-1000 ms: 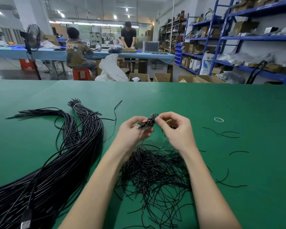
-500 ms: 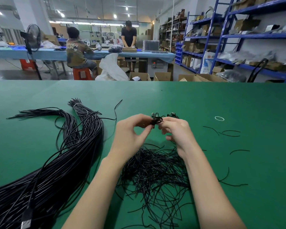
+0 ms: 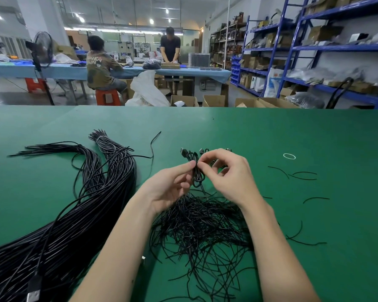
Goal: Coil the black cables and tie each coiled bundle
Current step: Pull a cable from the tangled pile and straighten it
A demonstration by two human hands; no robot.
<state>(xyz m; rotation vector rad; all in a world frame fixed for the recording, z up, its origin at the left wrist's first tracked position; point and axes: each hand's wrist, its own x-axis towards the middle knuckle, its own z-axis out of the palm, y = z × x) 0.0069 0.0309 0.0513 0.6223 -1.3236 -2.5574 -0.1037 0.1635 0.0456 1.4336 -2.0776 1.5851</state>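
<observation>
A factory workshop: tall blue steel racks (image 3: 314, 46) stacked with brown cardboard boxes (image 3: 327, 32), long blue-covered workbenches (image 3: 194, 71) where two workers sit and stand, a black pedestal fan (image 3: 42, 49), and a wide green-matted tabletop (image 3: 271, 131) heaped with black cable bundles (image 3: 79, 214).

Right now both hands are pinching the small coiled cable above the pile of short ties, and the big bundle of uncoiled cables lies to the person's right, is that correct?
Not quite: the big bundle of uncoiled cables lies to the person's left, as the head view shows. The rest holds: the left hand and right hand pinch the small coiled cable above the pile of short ties.
</observation>
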